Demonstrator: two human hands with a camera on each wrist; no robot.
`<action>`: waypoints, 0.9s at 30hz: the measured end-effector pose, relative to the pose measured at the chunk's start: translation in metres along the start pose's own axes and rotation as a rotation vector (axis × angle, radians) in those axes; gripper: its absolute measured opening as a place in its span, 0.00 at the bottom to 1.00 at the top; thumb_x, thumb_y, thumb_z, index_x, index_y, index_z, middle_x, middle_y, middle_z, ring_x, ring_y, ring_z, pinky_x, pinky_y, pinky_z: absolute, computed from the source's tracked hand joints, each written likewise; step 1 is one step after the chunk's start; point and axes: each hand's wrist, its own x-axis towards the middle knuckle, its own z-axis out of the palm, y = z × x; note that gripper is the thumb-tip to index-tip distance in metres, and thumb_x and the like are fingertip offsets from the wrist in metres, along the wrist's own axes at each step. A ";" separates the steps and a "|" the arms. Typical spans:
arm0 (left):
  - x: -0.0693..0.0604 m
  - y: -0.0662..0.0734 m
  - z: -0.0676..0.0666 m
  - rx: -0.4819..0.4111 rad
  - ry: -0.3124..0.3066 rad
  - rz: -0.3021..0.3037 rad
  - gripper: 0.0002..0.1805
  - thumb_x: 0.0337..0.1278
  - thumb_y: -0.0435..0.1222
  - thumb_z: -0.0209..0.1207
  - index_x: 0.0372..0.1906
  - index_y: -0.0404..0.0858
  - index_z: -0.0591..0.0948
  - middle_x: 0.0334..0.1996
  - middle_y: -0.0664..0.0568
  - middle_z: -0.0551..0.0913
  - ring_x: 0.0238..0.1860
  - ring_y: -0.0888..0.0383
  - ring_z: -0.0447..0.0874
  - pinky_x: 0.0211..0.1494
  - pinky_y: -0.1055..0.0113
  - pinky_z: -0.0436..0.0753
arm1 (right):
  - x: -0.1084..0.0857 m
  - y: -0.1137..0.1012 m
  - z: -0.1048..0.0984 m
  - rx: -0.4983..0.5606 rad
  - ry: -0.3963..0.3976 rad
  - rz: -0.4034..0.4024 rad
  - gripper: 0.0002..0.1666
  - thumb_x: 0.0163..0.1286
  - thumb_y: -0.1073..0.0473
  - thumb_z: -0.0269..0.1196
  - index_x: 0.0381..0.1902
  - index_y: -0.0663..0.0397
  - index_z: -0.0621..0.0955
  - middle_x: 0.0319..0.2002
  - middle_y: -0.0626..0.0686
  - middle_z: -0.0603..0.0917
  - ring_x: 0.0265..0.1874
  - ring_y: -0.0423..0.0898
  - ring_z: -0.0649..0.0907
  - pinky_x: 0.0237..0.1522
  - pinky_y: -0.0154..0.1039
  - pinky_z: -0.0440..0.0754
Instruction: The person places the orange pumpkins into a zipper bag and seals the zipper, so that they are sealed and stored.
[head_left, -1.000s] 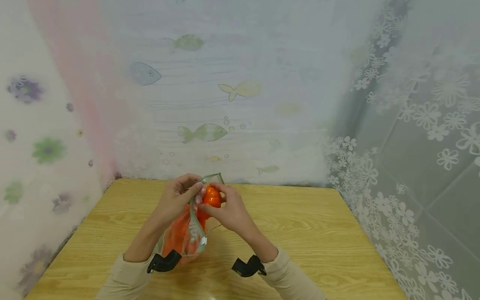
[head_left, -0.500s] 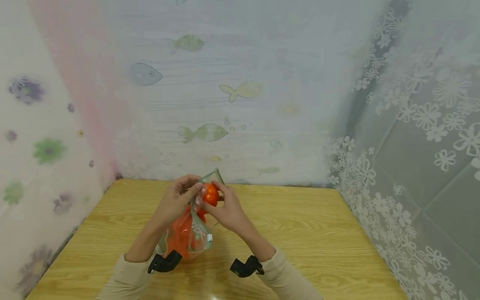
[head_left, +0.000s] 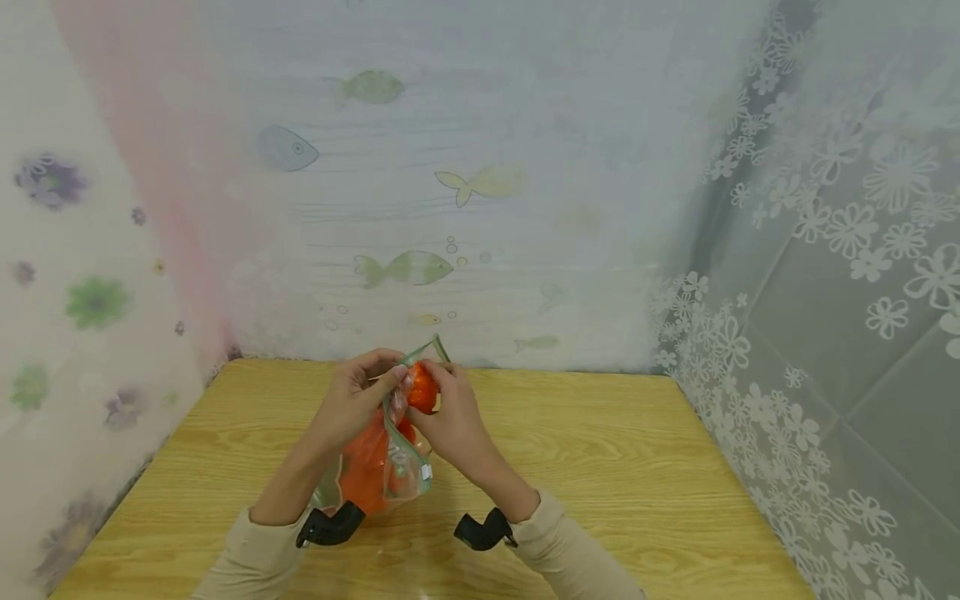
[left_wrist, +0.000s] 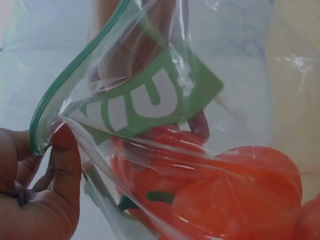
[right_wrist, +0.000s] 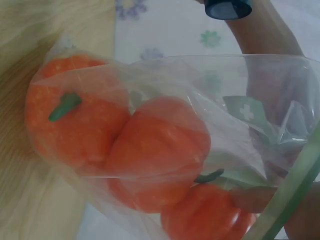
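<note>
A clear zip bag (head_left: 401, 479) with a green seal hangs between the two hands over the table. My left hand (head_left: 358, 404) pinches the bag's edge near the seal with thumb and fingers. At the bag's mouth my right hand (head_left: 455, 421) grips a shiny orange-red bell pepper (head_left: 422, 387), partly hidden by the fingers. Through the plastic, the right wrist view shows more peppers inside: one with a green stem (right_wrist: 75, 117) and another pepper (right_wrist: 160, 150) against it. In the left wrist view, a green printed label (left_wrist: 150, 100) partly covers the right hand behind the film.
The wooden table (head_left: 585, 467) reaches back to a wall (head_left: 570, 208) painted with fish. Flowered walls stand at left and right. A black wrist mount (head_left: 330, 525) sits on the left wrist, and another mount (head_left: 483, 530) on the right.
My right hand has shifted slightly left, bringing the pepper closer to the left hand. The bag's lower corner with the white slider has swung right and a little up. My left hand stays put.
</note>
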 end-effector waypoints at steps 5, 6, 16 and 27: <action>0.001 -0.001 -0.006 0.036 0.036 -0.033 0.15 0.78 0.31 0.51 0.53 0.19 0.74 0.31 0.54 0.81 0.24 0.63 0.79 0.28 0.73 0.84 | 0.004 -0.001 0.004 -0.031 -0.012 0.033 0.36 0.67 0.61 0.72 0.70 0.61 0.73 0.61 0.64 0.73 0.54 0.56 0.81 0.52 0.46 0.88; 0.001 -0.001 -0.008 0.050 0.052 -0.048 0.15 0.78 0.32 0.51 0.54 0.20 0.74 0.31 0.55 0.82 0.25 0.64 0.79 0.28 0.73 0.84 | 0.004 -0.001 0.004 -0.023 -0.018 0.038 0.37 0.68 0.60 0.72 0.71 0.62 0.72 0.61 0.64 0.73 0.55 0.56 0.81 0.52 0.47 0.88; 0.004 -0.005 -0.023 0.104 0.109 -0.066 0.09 0.78 0.34 0.53 0.50 0.32 0.80 0.32 0.54 0.83 0.24 0.63 0.78 0.27 0.73 0.82 | -0.003 -0.007 -0.016 0.098 -0.029 0.054 0.37 0.67 0.61 0.72 0.72 0.58 0.72 0.67 0.61 0.72 0.60 0.60 0.77 0.45 0.41 0.90; 0.007 -0.009 -0.032 0.049 0.077 -0.095 0.14 0.77 0.33 0.55 0.51 0.24 0.78 0.32 0.51 0.85 0.23 0.64 0.77 0.25 0.74 0.81 | 0.002 0.017 -0.039 0.300 0.035 -0.059 0.32 0.67 0.66 0.70 0.67 0.59 0.75 0.65 0.59 0.76 0.54 0.59 0.82 0.53 0.44 0.88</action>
